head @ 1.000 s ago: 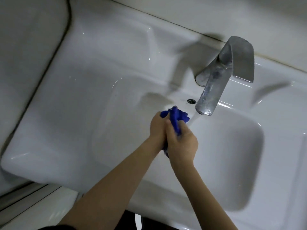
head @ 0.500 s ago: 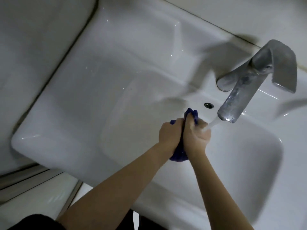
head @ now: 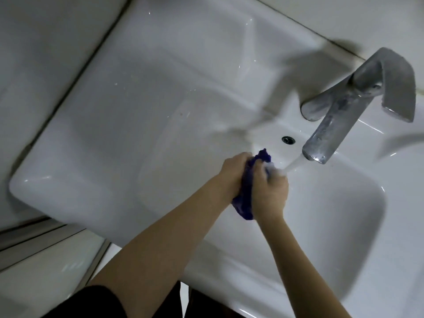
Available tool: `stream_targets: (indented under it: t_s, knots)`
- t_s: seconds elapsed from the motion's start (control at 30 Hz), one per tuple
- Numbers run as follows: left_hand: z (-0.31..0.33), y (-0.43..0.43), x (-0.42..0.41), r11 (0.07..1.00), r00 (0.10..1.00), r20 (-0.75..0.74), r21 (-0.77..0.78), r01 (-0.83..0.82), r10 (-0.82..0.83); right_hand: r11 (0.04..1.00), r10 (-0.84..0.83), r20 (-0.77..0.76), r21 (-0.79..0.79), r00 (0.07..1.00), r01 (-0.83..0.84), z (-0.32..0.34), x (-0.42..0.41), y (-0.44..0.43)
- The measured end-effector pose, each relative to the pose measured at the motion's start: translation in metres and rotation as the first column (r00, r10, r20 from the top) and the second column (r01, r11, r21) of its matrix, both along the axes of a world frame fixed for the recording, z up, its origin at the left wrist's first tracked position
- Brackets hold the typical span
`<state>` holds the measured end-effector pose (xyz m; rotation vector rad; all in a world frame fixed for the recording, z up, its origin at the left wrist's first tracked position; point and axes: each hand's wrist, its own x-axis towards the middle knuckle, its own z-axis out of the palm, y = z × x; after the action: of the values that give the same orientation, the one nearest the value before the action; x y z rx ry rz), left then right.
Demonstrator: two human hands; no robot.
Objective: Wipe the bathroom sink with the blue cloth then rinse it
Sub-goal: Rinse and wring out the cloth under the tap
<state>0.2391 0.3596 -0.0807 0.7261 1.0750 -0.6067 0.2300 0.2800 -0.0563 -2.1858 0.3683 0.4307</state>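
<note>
water (head: 294, 163) — now running from faucet (head: 332, 125) | hits blue cloth (head: 244, 198)

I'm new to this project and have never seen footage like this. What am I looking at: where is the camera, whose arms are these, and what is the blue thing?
There is no machine here. The one picture comes from a wide-angle camera worn on a person's head and looking down, so the two bare arms are the wearer's own. Below them is a white ceramic bathroom sink, with a dull grey metal faucet at the upper right and a small round overflow hole beside it. A stream of water runs from the spout. The left hand and the right hand both grip a crumpled dark blue cloth between them, holding it under that stream over the basin.
</note>
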Motion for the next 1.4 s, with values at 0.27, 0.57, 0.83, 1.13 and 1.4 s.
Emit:
stream_targets:
  t_s: [0.27,0.57,0.83,1.13,1.4]
  knots:
    - [0.001,-0.032,-0.009,0.998,0.999,-0.049,0.067,0.021,-0.018,0.989,-0.053,-0.058,-0.139,0.997,0.044,-0.021,0.038,-0.023]
    - [-0.013,-0.047,-0.023,0.995,0.988,-0.139,-0.075,-0.073,0.062,0.989,0.075,-0.084,-0.119,0.994,-0.084,-0.033,0.029,-0.033]
    - [-0.013,-0.029,-0.025,0.999,0.993,-0.120,-0.034,0.017,-0.021,0.946,0.220,-0.100,-0.223,0.971,-0.237,-0.019,-0.019,-0.017]
    - [0.000,-0.017,0.002,0.995,0.995,-0.005,0.009,0.104,-0.104,0.973,0.169,-0.033,-0.153,0.985,-0.172,-0.006,-0.023,-0.008]
    - [-0.006,-0.024,-0.001,0.941,0.978,-0.071,0.264,0.210,-0.198,0.989,-0.073,-0.055,-0.129,0.996,0.065,-0.020,0.002,-0.019]
